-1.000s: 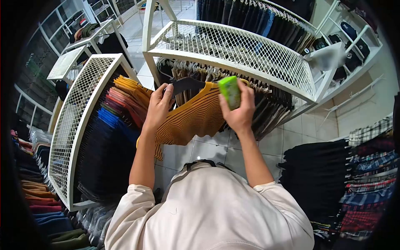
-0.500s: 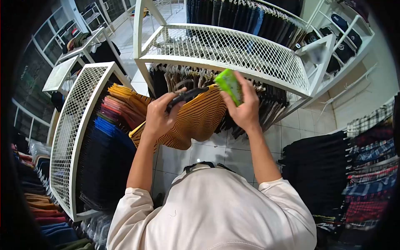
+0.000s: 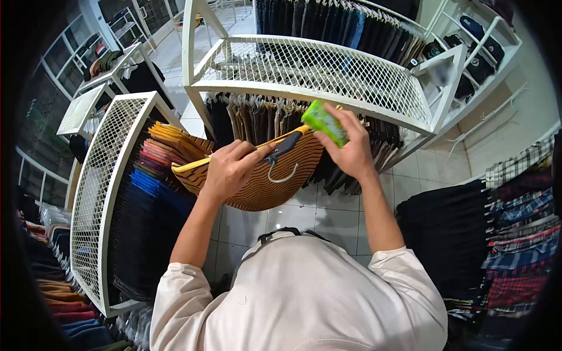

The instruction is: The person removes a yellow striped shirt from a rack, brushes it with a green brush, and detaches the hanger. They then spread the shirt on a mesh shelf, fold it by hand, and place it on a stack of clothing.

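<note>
A yellow-and-black striped garment (image 3: 278, 190) hangs below my hands, its plain yellow edge (image 3: 196, 164) running along the top. At that edge sits a dark clothes hanger (image 3: 287, 143), its pale curved hook (image 3: 284, 177) pointing down in front of the stripes. My left hand (image 3: 231, 168) is closed around the hanger and garment edge, fingertips close to the hook's base. In my right hand (image 3: 349, 146) I grip a small bright green block-shaped item (image 3: 323, 121) with a paler patterned face; it is held right at the garment's far end. What exactly the green item is I cannot tell.
A white mesh-topped rack (image 3: 257, 90) stands ahead, trousers (image 3: 257, 120) hanging beneath. To my left, another white rack (image 3: 108, 193) holds coloured garments (image 3: 155, 175). Black clothes (image 3: 439, 231) and plaid shirts (image 3: 521, 234) hang at right. White floor tiles (image 3: 293, 217) show below.
The hanger has turned over, so its hook now points down. My left hand has shifted onto the garment's yellow edge, which is stretched straighter. The green item stays in my right hand.
</note>
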The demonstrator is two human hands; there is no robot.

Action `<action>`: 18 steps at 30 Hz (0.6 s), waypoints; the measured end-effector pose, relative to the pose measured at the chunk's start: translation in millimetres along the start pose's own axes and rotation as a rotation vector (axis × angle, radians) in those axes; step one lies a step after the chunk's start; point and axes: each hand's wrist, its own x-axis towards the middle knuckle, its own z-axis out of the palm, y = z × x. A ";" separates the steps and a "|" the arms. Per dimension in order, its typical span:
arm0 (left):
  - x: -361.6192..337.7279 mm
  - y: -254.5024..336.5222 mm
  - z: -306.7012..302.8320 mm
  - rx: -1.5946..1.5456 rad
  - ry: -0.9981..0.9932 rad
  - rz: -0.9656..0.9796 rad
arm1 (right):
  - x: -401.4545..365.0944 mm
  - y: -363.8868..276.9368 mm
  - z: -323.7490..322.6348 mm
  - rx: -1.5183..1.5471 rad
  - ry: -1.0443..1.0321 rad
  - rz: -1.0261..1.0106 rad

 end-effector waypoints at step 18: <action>-6.6 -12.8 18.6 0.356 0.082 0.412 | -0.4 55.9 -26.4 -0.232 0.020 0.166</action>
